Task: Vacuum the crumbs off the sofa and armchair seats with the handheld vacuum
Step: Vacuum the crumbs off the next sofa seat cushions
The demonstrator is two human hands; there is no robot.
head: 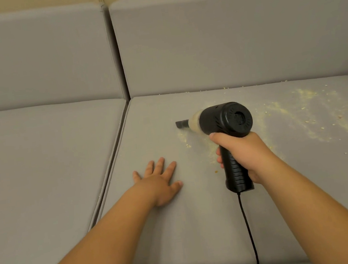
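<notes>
We see a grey sofa (41, 171) with two seat cushions side by side and two back cushions behind them. Our right hand (243, 156) grips the black handle of the handheld vacuum (224, 120), its dark nozzle pointing left and down to the right seat cushion (181, 230). A black cord (249, 232) hangs from the handle toward the sofa's front edge. Our left hand (159, 182) rests flat on the same cushion, fingers spread, near its left edge. Pale crumbs (312, 113) lie scattered across the cushion's right part and along its back edge, with a few just beside the nozzle.
</notes>
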